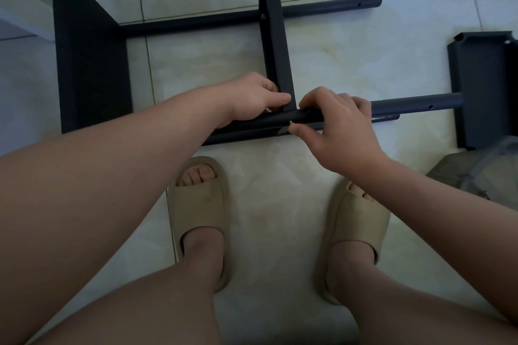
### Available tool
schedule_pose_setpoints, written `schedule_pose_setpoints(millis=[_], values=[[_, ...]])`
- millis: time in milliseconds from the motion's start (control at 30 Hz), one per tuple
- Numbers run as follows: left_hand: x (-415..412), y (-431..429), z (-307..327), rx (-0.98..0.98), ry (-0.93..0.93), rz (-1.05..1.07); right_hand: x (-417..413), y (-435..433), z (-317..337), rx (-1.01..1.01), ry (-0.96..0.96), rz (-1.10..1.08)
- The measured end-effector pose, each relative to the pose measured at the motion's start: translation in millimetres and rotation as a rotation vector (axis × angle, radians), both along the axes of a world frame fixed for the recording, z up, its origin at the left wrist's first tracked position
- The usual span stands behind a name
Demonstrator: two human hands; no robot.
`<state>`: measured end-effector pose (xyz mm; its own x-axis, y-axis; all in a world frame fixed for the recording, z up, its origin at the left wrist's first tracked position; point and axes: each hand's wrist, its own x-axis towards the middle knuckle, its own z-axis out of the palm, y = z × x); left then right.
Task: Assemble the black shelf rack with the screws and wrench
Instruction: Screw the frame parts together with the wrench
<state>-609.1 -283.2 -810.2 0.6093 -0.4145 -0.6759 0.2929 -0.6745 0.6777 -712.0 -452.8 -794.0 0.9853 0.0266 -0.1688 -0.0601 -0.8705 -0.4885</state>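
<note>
Screw: a small pale screw sits at a hole in the side of the near tube, right where the cross panel meets it. It looks barely started.
Right hand: its fingers are curled over the top of the near tube and the thumb tip bears on the screw.
Left hand: its fingers are clenched round the lower end of the cross panel at the joint. A silvery sliver shows under the palm; I cannot tell whether it is the wrench.
Black shelf rack: it lies part-built on its side on the tile floor, just ahead of the person's feet.
Step, as I judge it: seating the screw by hand before tightening.
Risk, cross-threading: if the panel's hole drifts off the tube's hole, the screw may go in crooked and bind.
Risk, dropped screw: only a thumb tip steadies it, so a slip could send it rolling across the floor.
Risk, tube turning: the round tube may rotate under the grip and lose alignment.
Nearby: a loose black panel stands at the tube's right end, with a plastic bag near it. Beige slippers are on the feet.
</note>
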Motion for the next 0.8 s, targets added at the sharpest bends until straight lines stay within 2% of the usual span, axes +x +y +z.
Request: schedule_pose_setpoints(millis=[433,800], values=[[0.9,6.6,-3.0,-0.062,0.053,0.043,10.6,-5.2,-5.6,0.066,0.04,0.027],[2.4,4.5,-5.3,0.026,0.012,0.058,-6.4,3.9,-12.7,0.064,-0.268,0.218]])
